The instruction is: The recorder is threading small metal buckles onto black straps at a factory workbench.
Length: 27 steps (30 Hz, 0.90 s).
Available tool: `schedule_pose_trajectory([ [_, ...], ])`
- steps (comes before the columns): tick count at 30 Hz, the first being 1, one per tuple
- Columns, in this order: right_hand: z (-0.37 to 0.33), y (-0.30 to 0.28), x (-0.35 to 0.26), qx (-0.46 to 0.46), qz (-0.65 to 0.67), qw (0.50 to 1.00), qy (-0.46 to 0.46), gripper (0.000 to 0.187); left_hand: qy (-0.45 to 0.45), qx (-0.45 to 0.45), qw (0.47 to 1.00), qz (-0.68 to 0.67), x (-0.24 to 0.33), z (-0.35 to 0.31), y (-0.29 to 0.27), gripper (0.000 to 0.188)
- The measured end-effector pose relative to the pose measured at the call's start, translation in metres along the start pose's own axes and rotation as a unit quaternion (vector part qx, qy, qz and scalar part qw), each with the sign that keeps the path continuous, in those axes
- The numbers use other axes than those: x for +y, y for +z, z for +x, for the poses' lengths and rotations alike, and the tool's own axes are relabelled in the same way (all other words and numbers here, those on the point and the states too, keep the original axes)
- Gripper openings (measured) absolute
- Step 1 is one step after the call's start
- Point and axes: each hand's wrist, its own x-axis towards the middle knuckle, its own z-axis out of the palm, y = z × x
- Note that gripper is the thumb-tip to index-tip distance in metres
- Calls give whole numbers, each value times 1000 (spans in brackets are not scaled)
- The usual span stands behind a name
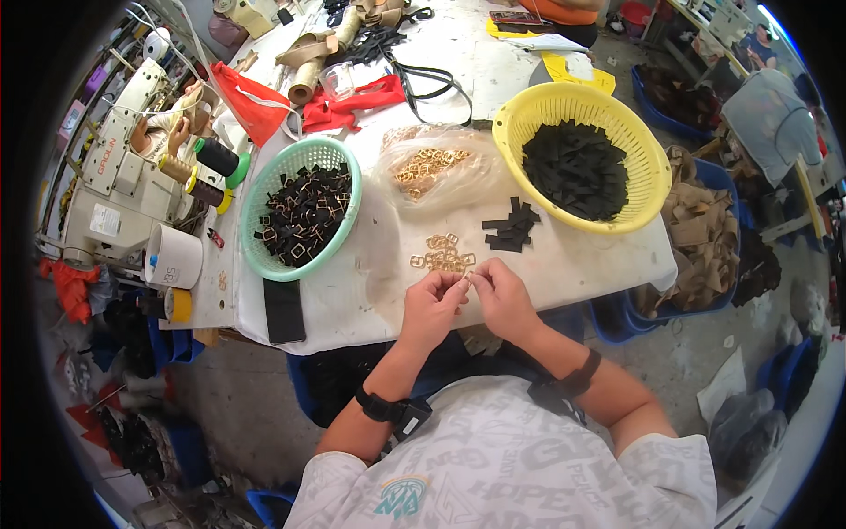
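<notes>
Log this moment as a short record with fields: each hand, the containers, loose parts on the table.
left hand: left hand meets the right at the table's near edge, fingertips pinched on something too small to tell
right hand: right hand pinching the same small item
green basket: green basket at the left, holding black strips fitted with gold buckles
yellow basket: yellow basket at the right, holding plain black strips
clear bag: clear bag of gold buckles between the baskets
loose parts: gold buckles and black strips on the white table
phone: black phone near the table edge
</notes>
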Motion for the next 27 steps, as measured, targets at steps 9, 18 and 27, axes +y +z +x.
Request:
schedule_pose_trajectory([
  [9,30,-26,2,-11,-148,987,-63,10,58,34,998,11,-24,18,-3,13],
  [18,66,-61,38,-2,-400,909,-114,15,-75,-30,996,-48,-6,26,-22,14],
  [27,61,-57,15,58,-281,933,-216,3,-94,-30,992,-76,-6,28,-25,13],
])
